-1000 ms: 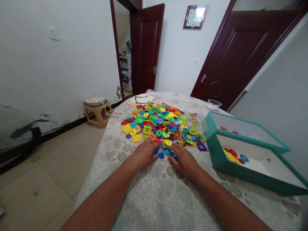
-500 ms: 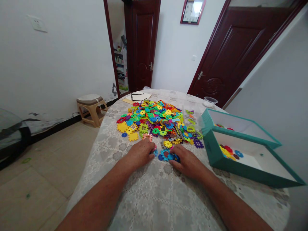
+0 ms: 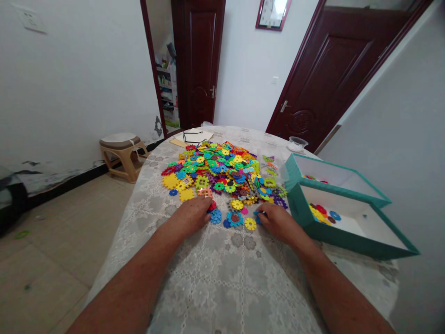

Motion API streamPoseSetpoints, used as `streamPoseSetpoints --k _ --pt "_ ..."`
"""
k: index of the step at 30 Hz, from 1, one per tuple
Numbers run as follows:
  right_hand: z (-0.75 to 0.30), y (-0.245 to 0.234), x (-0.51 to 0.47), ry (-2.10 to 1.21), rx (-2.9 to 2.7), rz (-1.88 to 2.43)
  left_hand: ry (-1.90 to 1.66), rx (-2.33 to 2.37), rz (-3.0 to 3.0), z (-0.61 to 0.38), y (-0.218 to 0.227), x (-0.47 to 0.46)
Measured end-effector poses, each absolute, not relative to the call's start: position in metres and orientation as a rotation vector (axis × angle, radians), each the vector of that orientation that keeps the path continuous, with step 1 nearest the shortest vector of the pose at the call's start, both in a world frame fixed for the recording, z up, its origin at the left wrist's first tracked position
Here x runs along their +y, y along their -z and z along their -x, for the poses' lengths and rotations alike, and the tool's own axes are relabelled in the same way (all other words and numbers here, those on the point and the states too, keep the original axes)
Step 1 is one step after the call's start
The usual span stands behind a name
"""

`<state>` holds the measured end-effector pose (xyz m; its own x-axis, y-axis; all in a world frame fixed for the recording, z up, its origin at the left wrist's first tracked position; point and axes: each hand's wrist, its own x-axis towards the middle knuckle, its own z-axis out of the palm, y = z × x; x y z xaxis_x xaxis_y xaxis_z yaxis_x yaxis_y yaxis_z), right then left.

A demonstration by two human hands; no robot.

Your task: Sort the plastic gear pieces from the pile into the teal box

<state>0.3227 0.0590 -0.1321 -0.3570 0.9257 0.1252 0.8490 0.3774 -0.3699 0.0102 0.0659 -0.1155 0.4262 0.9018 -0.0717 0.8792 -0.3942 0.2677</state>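
Note:
A heap of bright plastic interlocking pieces [image 3: 222,169] lies on the lace-covered table [image 3: 222,278]. My left hand [image 3: 189,217] rests palm down at the heap's near edge, its fingers stretched out and touching a red piece [image 3: 212,205] and a blue piece [image 3: 216,216]. My right hand [image 3: 278,221] lies palm down to the right, its fingertips pinched on a small blue piece [image 3: 258,214]. Between the hands sit a blue gear-shaped piece [image 3: 235,219] and a yellow flower-shaped piece [image 3: 249,224].
A teal box [image 3: 302,211] with white insides holds a few red, yellow and blue pieces, right of my right hand. Glasses on paper [image 3: 193,136] and a small clear bowl [image 3: 297,144] sit at the far side. A stool [image 3: 120,150] stands on the floor left of the table.
My right hand has slid to the right, uncovering the blue gear-shaped and yellow pieces. My left hand has stayed at the heap's near edge. The view has tilted slightly.

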Motion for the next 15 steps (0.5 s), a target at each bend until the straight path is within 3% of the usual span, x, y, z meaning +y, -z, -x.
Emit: streamPoseSetpoints --k 9,15 --pt "-0.319 0.115 0.049 -0.794 -2.295 1.294 -0.266 1.644 -2.413 -0.003 0.108 0.069" --pt "-0.314 0.126 0.047 -0.549 -2.465 1.354 -0.430 1.699 -2.308 0.010 0.106 0.076"
